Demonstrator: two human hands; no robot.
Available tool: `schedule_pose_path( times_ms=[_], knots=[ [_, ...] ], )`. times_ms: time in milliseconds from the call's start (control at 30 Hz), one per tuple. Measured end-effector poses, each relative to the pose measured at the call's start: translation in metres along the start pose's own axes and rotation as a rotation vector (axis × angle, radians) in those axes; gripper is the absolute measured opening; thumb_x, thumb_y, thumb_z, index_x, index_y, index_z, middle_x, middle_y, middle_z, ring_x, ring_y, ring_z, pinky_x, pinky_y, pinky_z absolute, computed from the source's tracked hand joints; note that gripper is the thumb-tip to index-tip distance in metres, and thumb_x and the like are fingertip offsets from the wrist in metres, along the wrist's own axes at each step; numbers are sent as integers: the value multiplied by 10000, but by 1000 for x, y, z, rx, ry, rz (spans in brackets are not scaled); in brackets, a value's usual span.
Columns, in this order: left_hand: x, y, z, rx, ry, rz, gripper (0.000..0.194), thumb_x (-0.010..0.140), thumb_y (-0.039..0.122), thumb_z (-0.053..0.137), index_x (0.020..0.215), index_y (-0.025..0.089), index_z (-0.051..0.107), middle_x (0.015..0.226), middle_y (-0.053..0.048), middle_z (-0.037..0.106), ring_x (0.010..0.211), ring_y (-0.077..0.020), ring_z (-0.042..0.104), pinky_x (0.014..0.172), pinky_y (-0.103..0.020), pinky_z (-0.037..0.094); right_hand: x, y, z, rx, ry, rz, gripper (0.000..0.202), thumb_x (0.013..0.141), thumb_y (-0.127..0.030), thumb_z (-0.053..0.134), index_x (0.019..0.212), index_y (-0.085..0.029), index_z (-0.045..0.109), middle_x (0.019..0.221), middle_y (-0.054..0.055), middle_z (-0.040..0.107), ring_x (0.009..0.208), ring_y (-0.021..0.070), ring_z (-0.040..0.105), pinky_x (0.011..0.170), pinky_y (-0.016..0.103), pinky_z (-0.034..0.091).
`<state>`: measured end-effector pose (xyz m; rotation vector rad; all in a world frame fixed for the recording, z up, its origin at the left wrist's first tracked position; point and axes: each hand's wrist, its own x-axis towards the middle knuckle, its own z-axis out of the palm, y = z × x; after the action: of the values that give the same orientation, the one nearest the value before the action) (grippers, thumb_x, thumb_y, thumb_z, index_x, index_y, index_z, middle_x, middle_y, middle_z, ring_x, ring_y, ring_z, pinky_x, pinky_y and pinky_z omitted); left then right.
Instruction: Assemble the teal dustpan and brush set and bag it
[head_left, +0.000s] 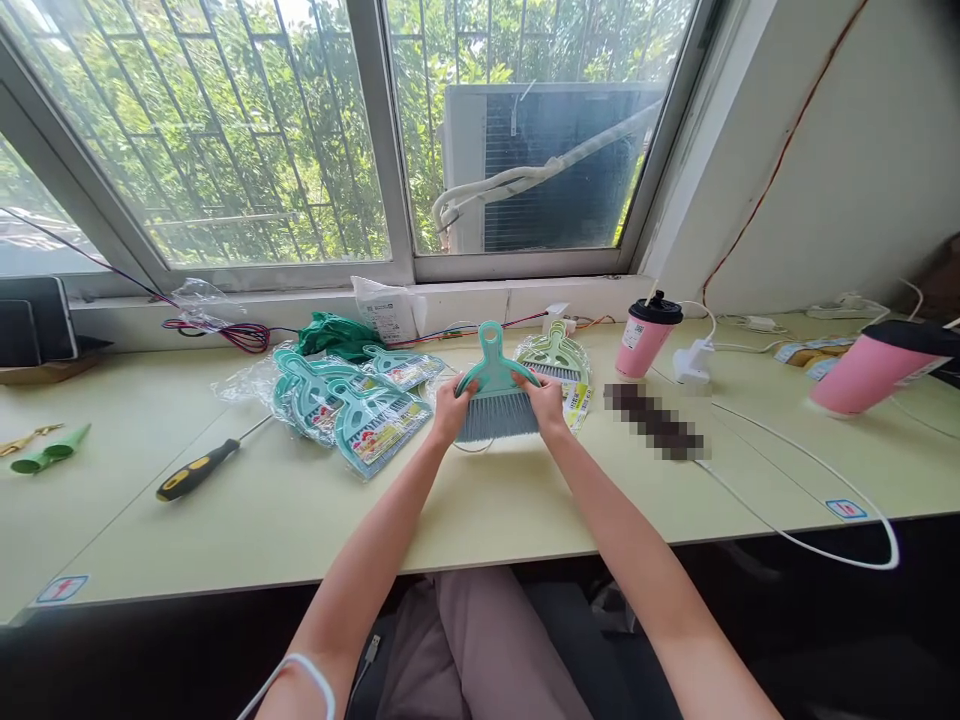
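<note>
Holding a teal plastic hand brush [495, 385] above the surface [300, 510] | left hand [450, 410] and right hand [546, 402] are gripping its shoulders, fingers closed | handle loop is pointing away toward the window, grey bristles toward the person | packaged brushes [352, 405] are lying left, labels unreadable | pink cup [645, 335] is standing right.

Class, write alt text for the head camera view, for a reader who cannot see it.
Both hands, left hand and right hand, hold a small teal brush by its two sides above a pale green table. Packaged brush sets and a screwdriver lie to the left, a pink cup to the right.
</note>
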<state>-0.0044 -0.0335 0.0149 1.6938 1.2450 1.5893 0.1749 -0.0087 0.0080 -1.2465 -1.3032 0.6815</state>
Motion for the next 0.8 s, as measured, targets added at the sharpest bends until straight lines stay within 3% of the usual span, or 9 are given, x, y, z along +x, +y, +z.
schedule_pose_path(
  times_ms=[167,267,333,433,533,633,800],
  knots=[
    [1,0,0,-60,-3,-9,332,791,468,586,617,188,547,597,2,442,618,-151,396,614,-306,307,2,-4,-3,40,-99,-6,513,685,-707,626,657,-196,640,602,2,558,675,183,525,629,282,430],
    [2,1,-2,-167,-5,-53,303,774,467,625,660,190,587,634,1,512,672,-166,479,668,-314,378,5,-8,-6,128,-190,-24,613,746,-761,523,868,-189,707,852,67,680,882,228,603,785,309,460],
    [3,1,-7,-256,63,-123,266,759,457,654,716,196,623,700,-10,582,754,-193,551,725,-329,430,9,-8,-11,115,-156,-13,667,856,-733,351,1056,-197,694,1050,101,687,1013,237,601,866,324,446],
    [7,-1,-14,-469,247,-300,224,752,403,671,852,204,645,818,-36,654,855,-227,620,768,-357,493,15,-4,-24,-212,59,6,509,954,-506,301,1179,-202,642,1253,122,618,1108,246,558,917,356,412],
    [11,-3,-19,-672,353,-409,279,745,332,683,985,200,629,925,-59,682,897,-233,654,801,-373,534,20,5,-42,-654,224,-5,359,909,-232,409,1185,-211,638,1372,133,527,1209,273,474,970,418,349],
    [13,-7,-20,-771,363,-461,322,742,277,703,1039,188,614,975,-73,683,923,-218,665,858,-365,546,23,17,-58,-895,248,75,400,876,-124,439,1230,-193,613,1380,172,507,1244,309,443,973,489,334],
    [10,-12,-19,-824,294,-523,326,745,244,738,1043,188,617,957,-72,687,980,-226,669,911,-355,547,31,37,-79,-933,108,330,431,836,-250,645,1254,-170,581,1282,197,586,1225,339,501,963,498,384]
  ],
)
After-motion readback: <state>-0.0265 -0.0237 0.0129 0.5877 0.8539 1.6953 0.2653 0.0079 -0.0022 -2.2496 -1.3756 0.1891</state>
